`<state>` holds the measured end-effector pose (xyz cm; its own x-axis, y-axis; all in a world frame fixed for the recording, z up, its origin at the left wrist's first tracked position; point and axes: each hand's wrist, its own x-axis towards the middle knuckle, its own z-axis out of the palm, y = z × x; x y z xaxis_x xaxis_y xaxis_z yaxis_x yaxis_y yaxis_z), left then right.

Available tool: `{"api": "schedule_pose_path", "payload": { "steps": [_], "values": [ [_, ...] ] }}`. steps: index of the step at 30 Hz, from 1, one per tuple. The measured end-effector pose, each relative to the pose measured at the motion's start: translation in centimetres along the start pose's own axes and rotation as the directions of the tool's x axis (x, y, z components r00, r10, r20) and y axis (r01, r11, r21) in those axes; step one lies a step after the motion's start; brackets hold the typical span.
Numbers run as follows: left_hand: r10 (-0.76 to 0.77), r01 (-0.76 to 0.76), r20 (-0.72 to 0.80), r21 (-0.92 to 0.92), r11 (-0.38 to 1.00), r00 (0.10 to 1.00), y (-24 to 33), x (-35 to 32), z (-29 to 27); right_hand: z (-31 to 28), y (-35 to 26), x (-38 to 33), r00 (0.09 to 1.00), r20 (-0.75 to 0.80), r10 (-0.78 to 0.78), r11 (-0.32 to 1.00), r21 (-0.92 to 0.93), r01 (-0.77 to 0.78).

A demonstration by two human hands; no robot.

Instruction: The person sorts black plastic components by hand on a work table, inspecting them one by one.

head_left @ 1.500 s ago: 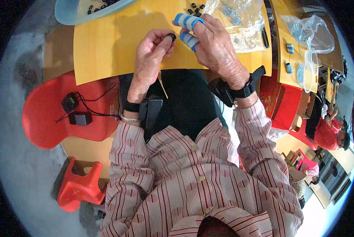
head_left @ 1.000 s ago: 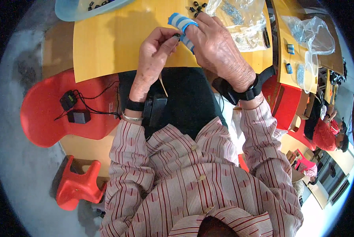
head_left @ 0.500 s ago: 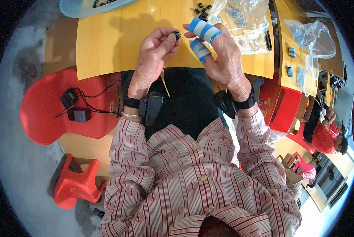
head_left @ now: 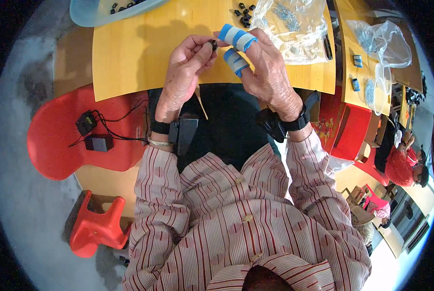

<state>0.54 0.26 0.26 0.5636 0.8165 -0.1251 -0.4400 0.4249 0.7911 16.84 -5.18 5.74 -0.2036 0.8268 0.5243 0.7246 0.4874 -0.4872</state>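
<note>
Above the yellow table point(head_left: 129, 53), left hand point(head_left: 185, 65) fingers pinch a small dark round part point(head_left: 214, 45); right hand point(head_left: 265, 68) fingers, blue-taped, touch it.

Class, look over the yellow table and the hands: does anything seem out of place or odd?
Two fingers of the right hand are wrapped in blue and white tape. A few small black parts lie loose on the table, outside the bowl.

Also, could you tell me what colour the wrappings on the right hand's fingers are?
Blue and white bands of tape on the right hand, seen in the head view.
</note>
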Motion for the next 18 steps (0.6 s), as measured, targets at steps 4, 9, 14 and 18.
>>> {"api": "schedule_pose_path", "payload": {
  "steps": [4, 9, 14, 18],
  "values": [
    [-0.023, 0.023, -0.03, 0.004, 1.0, 0.999, -0.1, -0.1, -0.4, -1.4, -0.1, 0.1, 0.991, -0.025, 0.129, 0.988, -0.082, -0.13],
    [0.003, 0.012, 0.12, -0.127, 0.992, 0.993, -0.6, 0.3, -1.0, -4.3, 2.0, -2.1, 0.947, -0.158, 0.281, 0.934, -0.183, -0.307],
    [-0.001, 0.009, 0.11, -0.069, 0.998, 0.994, -0.2, 0.2, -0.9, -5.3, 3.4, -3.6, 0.925, -0.113, 0.363, 0.892, -0.244, -0.38],
    [0.015, -0.01, 0.101, -0.052, 0.999, 0.995, -0.1, 0.1, -0.9, -4.4, 4.6, -4.6, 0.938, -0.09, 0.335, 0.907, -0.238, -0.346]
  ]
}}
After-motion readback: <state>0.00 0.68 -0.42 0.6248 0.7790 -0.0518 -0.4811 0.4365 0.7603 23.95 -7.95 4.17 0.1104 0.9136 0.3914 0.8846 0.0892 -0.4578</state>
